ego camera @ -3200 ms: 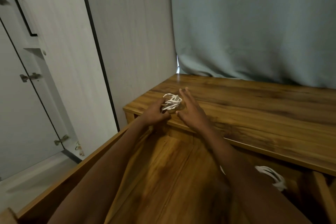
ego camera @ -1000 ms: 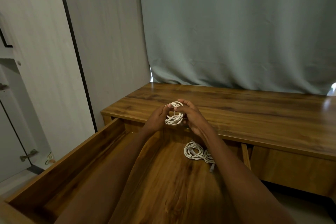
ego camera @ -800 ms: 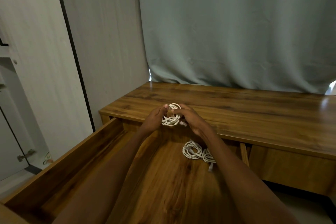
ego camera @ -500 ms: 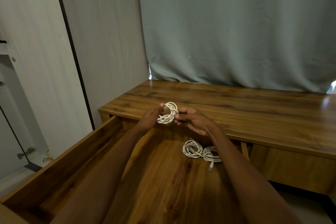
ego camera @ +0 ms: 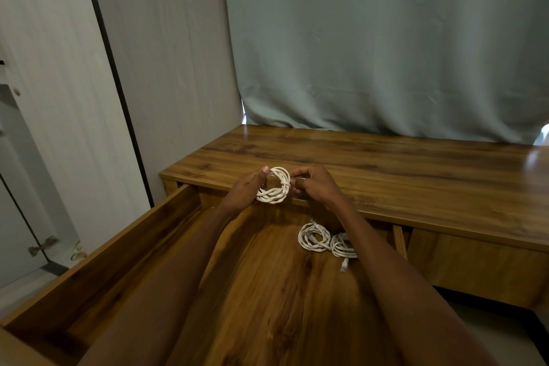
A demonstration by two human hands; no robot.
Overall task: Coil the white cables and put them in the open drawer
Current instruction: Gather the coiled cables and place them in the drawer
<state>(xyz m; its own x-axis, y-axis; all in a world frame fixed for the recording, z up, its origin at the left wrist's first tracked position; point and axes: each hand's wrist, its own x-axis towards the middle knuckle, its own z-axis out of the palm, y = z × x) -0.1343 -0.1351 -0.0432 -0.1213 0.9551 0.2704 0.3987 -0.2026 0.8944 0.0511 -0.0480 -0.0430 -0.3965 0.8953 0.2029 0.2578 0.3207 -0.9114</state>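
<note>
A small round coil of white cable point(ego camera: 274, 186) is held upright in the air over the front edge of the wooden desk. My left hand point(ego camera: 246, 189) grips its left side, thumb on top. My right hand point(ego camera: 315, 184) pinches its right side with fingertips. Below them the open drawer point(ego camera: 98, 258) stretches toward me. Two other coiled white cables point(ego camera: 315, 237) point(ego camera: 343, 248) lie side by side on the drawer floor near its back, a plug end sticking out toward me. My right forearm partly covers the right-hand one.
The wooden desk top point(ego camera: 416, 175) runs to the right under a grey-green curtain point(ego camera: 386, 44). A pale wardrobe panel point(ego camera: 59, 98) stands close on the left. A shut drawer front point(ego camera: 475, 267) sits right of the open drawer.
The loose cable bundle lifted off the desk top has become a tidy round coil held between both hands. The view shifted right, revealing the coils lying in the drawer.
</note>
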